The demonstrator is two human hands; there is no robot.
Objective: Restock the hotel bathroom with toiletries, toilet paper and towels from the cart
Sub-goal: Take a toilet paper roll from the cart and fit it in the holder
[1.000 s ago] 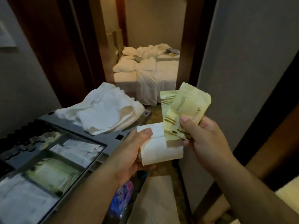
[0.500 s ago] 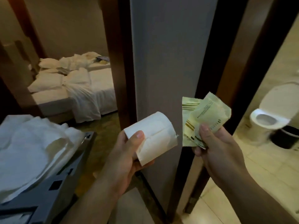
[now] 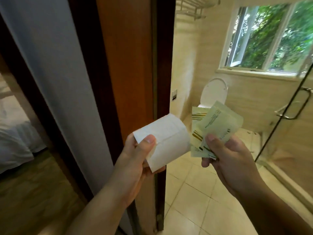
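My left hand (image 3: 135, 160) grips a wrapped white toilet paper roll (image 3: 167, 139), thumb on top, held in front of the brown door frame. Just to its right, my right hand (image 3: 227, 160) pinches two pale green toiletry sachets (image 3: 215, 128) fanned upward, thumb pressed on their lower edge. Both hands are at chest height in the bathroom doorway. The cart is out of view.
The wooden door frame (image 3: 128, 65) stands straight ahead. Beyond it lie the tiled bathroom floor (image 3: 194, 200), a toilet with raised lid (image 3: 214, 92), a window (image 3: 271, 36), a glass shower door with metal handle (image 3: 294, 106) at right, and a wall rack (image 3: 191, 9) above. A bed (image 3: 11, 129) shows at left.
The view has swung right from the cart and bedroom to the bathroom doorway. Both hands keep the same hold on the roll and the sachets; the cart has dropped out of sight.
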